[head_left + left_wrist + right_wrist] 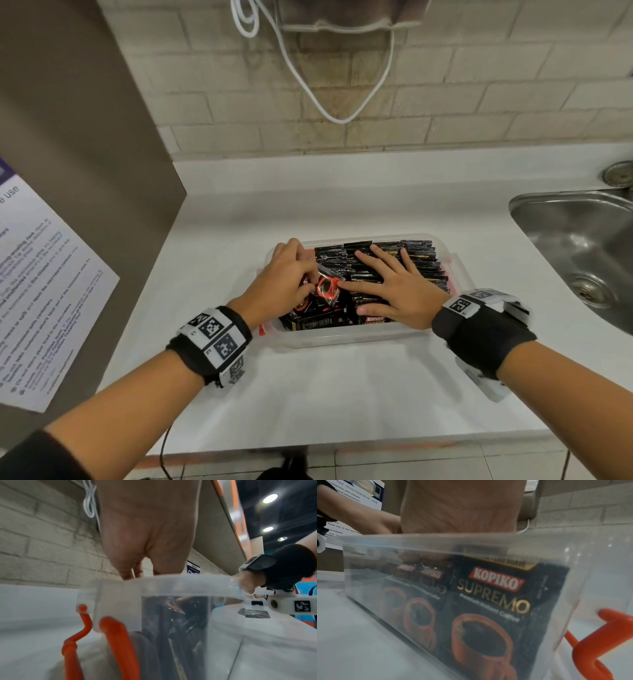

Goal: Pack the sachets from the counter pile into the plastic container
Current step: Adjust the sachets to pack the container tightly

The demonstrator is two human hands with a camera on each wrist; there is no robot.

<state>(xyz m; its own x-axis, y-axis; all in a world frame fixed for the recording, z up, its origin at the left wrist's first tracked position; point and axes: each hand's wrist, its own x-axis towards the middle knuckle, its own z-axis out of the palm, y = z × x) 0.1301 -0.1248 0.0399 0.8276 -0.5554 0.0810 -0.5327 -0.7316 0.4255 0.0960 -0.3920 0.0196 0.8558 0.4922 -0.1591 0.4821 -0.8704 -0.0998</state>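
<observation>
A clear plastic container (342,337) with orange latches (118,642) stands on the white counter, packed with black Kopiko sachets (421,260) on edge. At its left end my left hand (310,277) pinches one black sachet with a red cup print (329,287), tilted over the others. My right hand (387,277) lies flat, fingers spread, and presses on the tops of the standing sachets. Through the container wall (488,543) the right wrist view shows a Kopiko Supremo sachet (496,601) face-on. The left wrist view shows my left palm (149,527) above the container rim (171,582).
A steel sink (582,246) is set into the counter at the right. A brown panel with a printed notice (51,274) closes the left side. A white cable (342,113) hangs against the brick wall behind. The counter's front edge (342,442) runs below my forearms.
</observation>
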